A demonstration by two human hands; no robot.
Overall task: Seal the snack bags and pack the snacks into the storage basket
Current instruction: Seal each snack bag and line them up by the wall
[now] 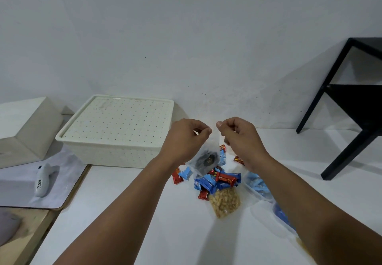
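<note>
Bag in my fingers: clear bag (203, 159), frosty, dark round snack with a gold mark showing through.
Loose wrappers: blue wrappers (206, 183) with white print, red wrappers (177, 177) with yellow touches, all mixed.
Nut bag: nut bag (225, 201), clear, tan and golden inside.
Tubs by my right arm: clear tubs (257, 185), pale blue and deep blue contents.
Basket: storage basket (115, 140), cream, lid dotted in neat rows.
Counter: counter (124, 223), plain white.
Sealer: sealer (42, 179), white, black lettering.
Mat: mat (18, 182), pale grey.
Side table: side table (355, 103), black.
</note>
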